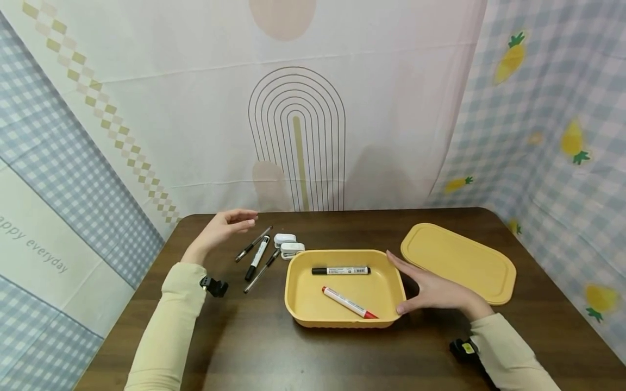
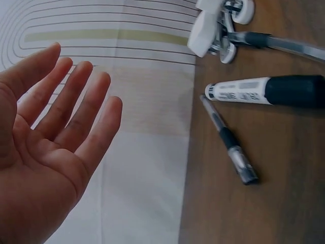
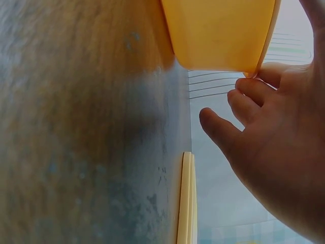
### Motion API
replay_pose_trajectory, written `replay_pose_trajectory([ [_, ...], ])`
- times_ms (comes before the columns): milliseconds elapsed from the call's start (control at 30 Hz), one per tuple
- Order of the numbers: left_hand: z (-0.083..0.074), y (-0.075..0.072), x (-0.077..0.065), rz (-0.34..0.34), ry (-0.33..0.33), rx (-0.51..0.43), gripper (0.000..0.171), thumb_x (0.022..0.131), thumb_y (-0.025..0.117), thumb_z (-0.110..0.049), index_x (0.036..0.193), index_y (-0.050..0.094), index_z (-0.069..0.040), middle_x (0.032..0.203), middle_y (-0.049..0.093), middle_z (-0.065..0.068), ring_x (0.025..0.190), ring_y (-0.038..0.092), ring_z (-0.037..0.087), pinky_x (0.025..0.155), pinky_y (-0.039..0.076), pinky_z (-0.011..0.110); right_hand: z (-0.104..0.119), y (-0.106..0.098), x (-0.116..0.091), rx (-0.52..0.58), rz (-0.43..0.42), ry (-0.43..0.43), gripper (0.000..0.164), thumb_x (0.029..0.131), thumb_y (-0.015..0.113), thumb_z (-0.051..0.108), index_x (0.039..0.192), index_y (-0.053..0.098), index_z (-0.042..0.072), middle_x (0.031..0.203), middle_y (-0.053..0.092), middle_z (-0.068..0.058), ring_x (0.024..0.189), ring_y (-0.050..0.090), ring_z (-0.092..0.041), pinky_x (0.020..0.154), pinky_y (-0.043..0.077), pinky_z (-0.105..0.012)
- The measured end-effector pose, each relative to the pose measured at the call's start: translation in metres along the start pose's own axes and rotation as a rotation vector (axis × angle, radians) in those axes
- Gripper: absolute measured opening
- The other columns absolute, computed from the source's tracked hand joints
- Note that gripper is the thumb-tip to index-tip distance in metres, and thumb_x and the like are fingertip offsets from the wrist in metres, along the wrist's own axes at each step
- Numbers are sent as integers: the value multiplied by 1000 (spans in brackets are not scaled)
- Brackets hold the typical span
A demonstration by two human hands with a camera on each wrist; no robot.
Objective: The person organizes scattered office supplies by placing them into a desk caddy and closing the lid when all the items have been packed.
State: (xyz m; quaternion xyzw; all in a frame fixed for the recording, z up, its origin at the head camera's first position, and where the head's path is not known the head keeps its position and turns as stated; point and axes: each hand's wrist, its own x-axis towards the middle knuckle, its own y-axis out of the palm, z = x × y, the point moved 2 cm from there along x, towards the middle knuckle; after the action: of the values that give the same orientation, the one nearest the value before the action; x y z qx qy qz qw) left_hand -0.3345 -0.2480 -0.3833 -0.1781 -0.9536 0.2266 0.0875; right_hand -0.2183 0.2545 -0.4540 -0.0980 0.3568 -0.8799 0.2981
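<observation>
A yellow plastic box (image 1: 344,320) stands without its lid on the table. Inside it lie a black-capped marker (image 1: 340,270) and a red marker (image 1: 348,302). My right hand (image 1: 432,288) holds the box's right end, thumb at the near corner and index finger at the far one; its other fingers are off the box in the right wrist view. My left hand (image 1: 222,231) is raised, fingers relaxed, holding nothing. Nearest to it are a pen (image 2: 231,140), another black-capped marker (image 1: 257,257) and a second pen (image 1: 261,271). Two small white staplers (image 1: 292,248) sit behind the box's left corner.
The yellow lid (image 1: 459,263) lies flat on the dark wooden table (image 1: 313,358), right of the box beyond my right hand. A patterned cloth (image 1: 381,108) hangs behind the table's far edge, and checked cloth hangs at both sides.
</observation>
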Motion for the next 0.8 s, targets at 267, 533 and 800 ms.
replay_pose_trajectory([
  [267,22,8,-10,-6,-44,47,43,99,67,-28,135,62,-4,137,60,20,120,60,33,100,49,46,-1,1,-2,-11,1,1,118,79,87,37,164,5,25,167,10,-13,149,18,-37,109,30,-65],
  [533,31,9,-19,-34,-50,122,40,99,67,-28,133,64,-6,135,61,22,121,59,29,103,44,50,-1,4,-1,21,16,11,118,80,87,35,164,5,24,168,9,-11,149,16,-37,110,27,-66],
  [800,40,5,-22,-68,-96,121,42,100,66,-22,134,61,2,133,61,23,115,62,29,97,50,46,-2,1,-1,14,3,9,119,80,87,36,164,5,21,167,8,-15,149,16,-41,109,27,-67],
])
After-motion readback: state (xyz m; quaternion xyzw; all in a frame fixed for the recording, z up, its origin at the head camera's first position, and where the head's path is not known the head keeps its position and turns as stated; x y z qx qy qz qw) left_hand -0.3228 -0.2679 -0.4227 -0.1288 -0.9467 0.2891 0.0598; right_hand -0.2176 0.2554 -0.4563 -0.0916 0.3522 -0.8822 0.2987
